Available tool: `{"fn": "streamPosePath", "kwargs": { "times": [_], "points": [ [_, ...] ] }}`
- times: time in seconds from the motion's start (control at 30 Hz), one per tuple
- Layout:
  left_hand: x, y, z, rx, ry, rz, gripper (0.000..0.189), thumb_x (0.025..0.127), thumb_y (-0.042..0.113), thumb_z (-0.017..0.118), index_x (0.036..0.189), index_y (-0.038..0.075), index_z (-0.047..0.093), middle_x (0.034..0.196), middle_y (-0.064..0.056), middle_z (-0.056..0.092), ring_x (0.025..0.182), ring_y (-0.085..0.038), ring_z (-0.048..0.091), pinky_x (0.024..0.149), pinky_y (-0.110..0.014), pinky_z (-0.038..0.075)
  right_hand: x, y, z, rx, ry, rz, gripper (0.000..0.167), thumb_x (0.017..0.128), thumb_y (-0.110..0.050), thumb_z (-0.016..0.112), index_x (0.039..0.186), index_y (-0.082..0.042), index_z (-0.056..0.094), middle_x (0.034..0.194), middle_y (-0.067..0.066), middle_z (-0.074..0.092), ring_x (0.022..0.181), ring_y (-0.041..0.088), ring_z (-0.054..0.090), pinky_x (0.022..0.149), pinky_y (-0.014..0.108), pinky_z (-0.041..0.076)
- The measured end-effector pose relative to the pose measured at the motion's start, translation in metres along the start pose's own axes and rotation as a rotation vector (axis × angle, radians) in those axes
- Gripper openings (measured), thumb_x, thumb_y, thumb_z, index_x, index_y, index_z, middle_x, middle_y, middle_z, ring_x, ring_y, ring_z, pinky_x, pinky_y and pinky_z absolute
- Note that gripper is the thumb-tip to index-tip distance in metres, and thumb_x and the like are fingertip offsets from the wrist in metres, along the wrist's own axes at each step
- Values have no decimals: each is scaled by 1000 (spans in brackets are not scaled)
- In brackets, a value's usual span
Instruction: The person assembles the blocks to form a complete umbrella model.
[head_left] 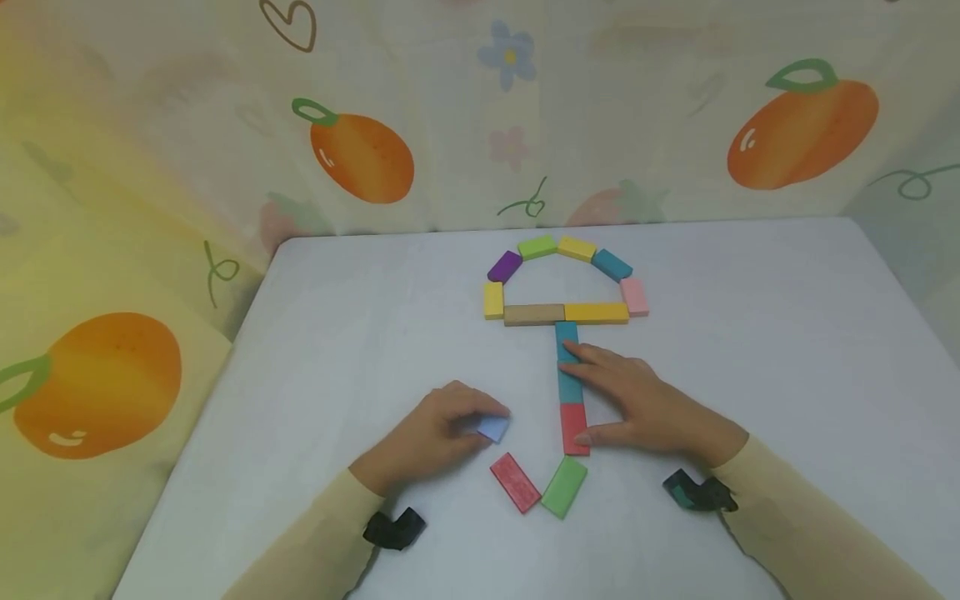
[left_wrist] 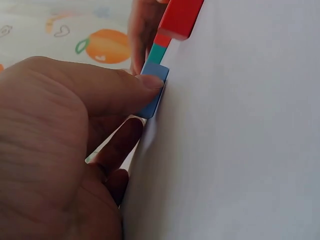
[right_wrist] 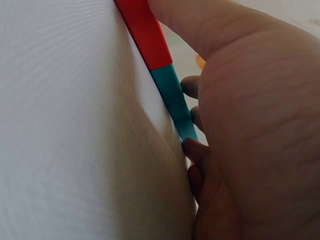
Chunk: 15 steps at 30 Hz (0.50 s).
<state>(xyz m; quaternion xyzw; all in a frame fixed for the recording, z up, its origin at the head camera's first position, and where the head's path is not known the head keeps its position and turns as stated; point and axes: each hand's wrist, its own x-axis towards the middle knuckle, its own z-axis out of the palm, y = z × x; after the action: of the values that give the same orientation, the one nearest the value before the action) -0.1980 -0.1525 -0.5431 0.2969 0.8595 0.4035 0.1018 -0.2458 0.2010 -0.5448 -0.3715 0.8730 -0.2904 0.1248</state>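
Observation:
My left hand (head_left: 435, 433) pinches a light blue block (head_left: 494, 428) between thumb and fingers, just above the tilted red block (head_left: 515, 483). In the left wrist view the thumb lies across the blue block (left_wrist: 156, 75). My right hand (head_left: 648, 408) rests along a straight column of blocks. Its fingertips touch the upper teal block (head_left: 566, 332) and the lower teal block (head_left: 570, 388), while its thumb touches the red block (head_left: 573, 419) beneath them. A green block (head_left: 565, 487) slants below the column, its lower end meeting the tilted red block.
Above the column lie a tan block (head_left: 534, 315) and a yellow block (head_left: 596, 313) end to end. An arch of colored blocks curves over them, with a purple block (head_left: 505, 267) and a pink block (head_left: 634, 297) in it. All lie on a white table (head_left: 787, 333).

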Motion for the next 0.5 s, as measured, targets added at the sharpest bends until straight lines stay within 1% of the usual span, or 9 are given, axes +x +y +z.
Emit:
{"fn": "streamPosePath", "kwargs": {
  "times": [0.07, 0.3, 0.4, 0.5],
  "points": [
    [2, 1, 1, 0, -9, 18, 41, 98, 6, 82, 135, 21, 77, 131, 18, 71, 125, -9, 60, 101, -37, 53, 0, 0, 0, 4, -1, 1, 95, 93, -70, 76, 169, -21, 45, 179, 1, 26, 162, 34, 23, 118, 73, 27],
    [5, 2, 3, -5, -1, 144, 40, 96, 2, 81, 134, 16, 78, 130, 13, 74, 121, -11, 63, 99, -38, 53, 0, 1, 0, 13, 0, -3, 95, 93, -69, 77, 169, -22, 44, 179, 0, 25, 162, 33, 22, 119, 73, 27],
    [6, 3, 3, -11, -4, 166, 41, 96, 1, 82, 134, 16, 78, 130, 13, 75, 121, -11, 63, 99, -38, 52, 0, 1, 0, 9, 3, -8, 95, 93, -70, 77, 169, -22, 44, 179, 0, 25, 162, 32, 22, 119, 72, 27],
    [6, 4, 4, -3, -12, 161, 42, 96, 3, 81, 135, 18, 78, 131, 14, 74, 122, -11, 62, 99, -40, 50, 0, 2, -1, 7, 7, -14, 96, 93, -69, 77, 169, -22, 44, 179, 0, 25, 162, 32, 23, 119, 72, 28]
  ]
}}
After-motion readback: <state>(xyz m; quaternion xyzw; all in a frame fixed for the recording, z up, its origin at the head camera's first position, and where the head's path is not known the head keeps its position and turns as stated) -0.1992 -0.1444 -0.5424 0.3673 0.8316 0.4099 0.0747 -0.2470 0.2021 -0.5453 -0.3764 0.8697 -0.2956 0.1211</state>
